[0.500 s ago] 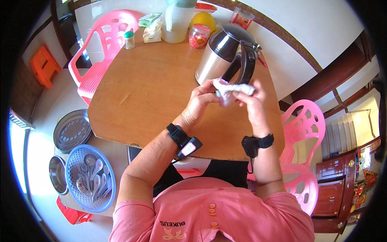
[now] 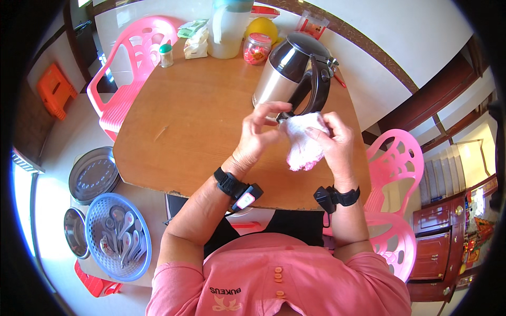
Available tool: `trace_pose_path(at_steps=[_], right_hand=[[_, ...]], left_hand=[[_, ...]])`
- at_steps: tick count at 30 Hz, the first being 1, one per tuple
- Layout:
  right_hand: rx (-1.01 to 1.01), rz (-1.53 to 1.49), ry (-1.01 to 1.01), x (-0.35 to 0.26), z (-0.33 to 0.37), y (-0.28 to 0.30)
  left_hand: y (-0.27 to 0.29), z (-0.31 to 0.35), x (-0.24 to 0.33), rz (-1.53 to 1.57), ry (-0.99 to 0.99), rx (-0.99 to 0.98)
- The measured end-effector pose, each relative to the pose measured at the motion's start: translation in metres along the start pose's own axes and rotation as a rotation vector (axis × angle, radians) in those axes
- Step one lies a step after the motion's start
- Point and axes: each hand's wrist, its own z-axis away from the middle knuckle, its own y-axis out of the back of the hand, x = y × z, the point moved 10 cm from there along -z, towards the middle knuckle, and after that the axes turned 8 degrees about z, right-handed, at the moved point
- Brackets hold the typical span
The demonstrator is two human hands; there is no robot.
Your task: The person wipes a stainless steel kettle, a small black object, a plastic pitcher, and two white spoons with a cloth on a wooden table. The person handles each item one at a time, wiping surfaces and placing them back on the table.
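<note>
My right hand (image 2: 340, 142) grips a small white cloth with pink edging (image 2: 303, 147), which hangs spread above the table's near right part. My left hand (image 2: 257, 131) is just left of the cloth, its thumb and fingers apart in a curved shape. The left fingertips come close to the cloth's upper edge; I cannot tell if they touch it. Right behind both hands stands a steel kettle (image 2: 274, 84) with a dark lid and handle. Part of its base is hidden by my hands and the cloth.
On the wooden table (image 2: 174, 137), a toothpick holder (image 2: 166, 56), tissue pack (image 2: 196, 44), large jug (image 2: 225, 31) and jar of red sweets (image 2: 257, 49) stand at the back. Pink chairs (image 2: 398, 158) flank it. A blue basket of spoons (image 2: 100, 263) sits at lower left.
The cloth, bunched between both hands before, now hangs spread from my right hand. My left hand's fingers have opened, and it has drawn slightly left of the cloth.
</note>
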Motion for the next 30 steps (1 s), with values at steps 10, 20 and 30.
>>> trace_pose_path(at_steps=[10,20,30], right_hand=[[0.321,-0.411,-0.112,0.018,-0.020,0.003],[0.028,-0.839,-0.135,0.030,-0.030,-0.046],[0.270,-0.914,-0.043,0.034,-0.022,-0.043]], left_hand=[[0.062,0.017,-0.038,0.264,0.221,0.600],[0.061,-0.002,0.024,0.167,-0.206,0.619],[-0.049,-0.042,0.033,-0.865,-0.655,0.047]])
